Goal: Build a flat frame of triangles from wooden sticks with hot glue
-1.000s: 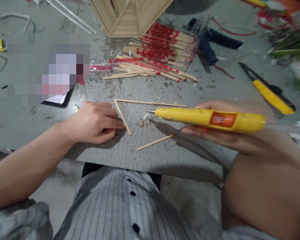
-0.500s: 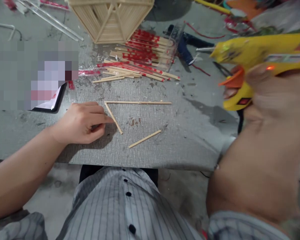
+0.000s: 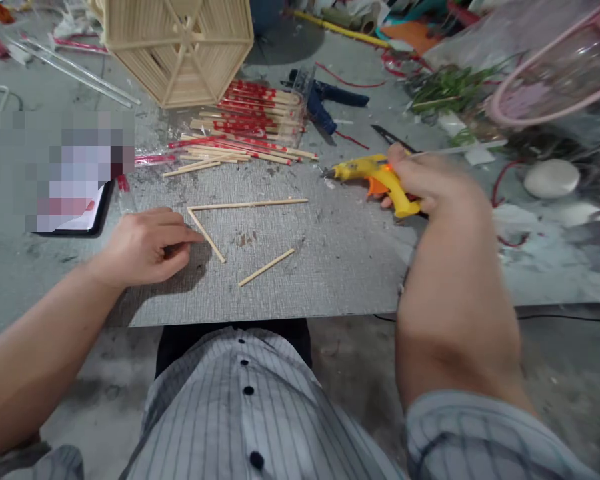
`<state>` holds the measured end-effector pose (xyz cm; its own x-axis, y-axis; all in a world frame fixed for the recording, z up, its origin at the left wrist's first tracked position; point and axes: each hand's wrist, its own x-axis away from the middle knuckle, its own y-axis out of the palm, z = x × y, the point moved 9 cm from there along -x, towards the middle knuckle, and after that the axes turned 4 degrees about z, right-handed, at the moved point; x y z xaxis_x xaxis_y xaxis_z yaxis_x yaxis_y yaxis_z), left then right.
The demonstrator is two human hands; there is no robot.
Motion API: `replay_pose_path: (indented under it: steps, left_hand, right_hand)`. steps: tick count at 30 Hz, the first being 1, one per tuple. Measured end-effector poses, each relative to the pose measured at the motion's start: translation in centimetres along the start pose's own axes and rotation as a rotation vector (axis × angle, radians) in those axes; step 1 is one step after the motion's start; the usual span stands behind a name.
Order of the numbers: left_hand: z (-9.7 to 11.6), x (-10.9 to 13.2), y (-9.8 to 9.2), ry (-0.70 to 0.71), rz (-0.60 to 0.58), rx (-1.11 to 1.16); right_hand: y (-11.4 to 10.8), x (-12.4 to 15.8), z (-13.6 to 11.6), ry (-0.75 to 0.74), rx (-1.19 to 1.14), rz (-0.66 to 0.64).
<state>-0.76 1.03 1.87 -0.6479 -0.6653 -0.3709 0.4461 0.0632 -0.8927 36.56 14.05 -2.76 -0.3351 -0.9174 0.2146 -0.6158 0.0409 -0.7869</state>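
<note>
My right hand (image 3: 433, 179) grips a yellow hot glue gun (image 3: 363, 168) with an orange trigger, its nozzle pointing left over the table. My left hand (image 3: 147, 247) rests on the table with most fingers curled and the index finger stretched out. That fingertip touches a short wooden stick (image 3: 213, 243), and a gap shows between finger and thumb. One end of the short stick meets the left end of a longer wooden stick (image 3: 260, 203), forming a sharp corner. Another short loose stick (image 3: 266, 267) lies nearer the table edge.
Behind the sticks lie bundled chopsticks (image 3: 260, 123) in red-marked wrapping. A lattice stick structure (image 3: 180, 50) stands at the back. On the left is a phone (image 3: 75, 207), partly pixelated. Blue-handled pliers (image 3: 323, 110), greenery (image 3: 443, 90) and a pink-rimmed container (image 3: 505, 107) lie to the right.
My right hand has lowered the glue gun and carried it farther out over the table. The view has shifted right. My left hand keeps its place at the short stick.
</note>
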Motion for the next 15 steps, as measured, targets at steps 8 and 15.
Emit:
replay_pose_path:
  steps: [8, 15]
  left_hand:
    - [0.5, -0.4, 0.2, 0.027, 0.068, -0.043]
    - [1.0, -0.6, 0.4, 0.026, 0.091, -0.133]
  right_hand:
    - [-4.6, 2.8, -2.6, 0.055, 0.556, 0.322]
    - [6.2, 13.7, -12.5, -1.110, 0.181, -0.337]
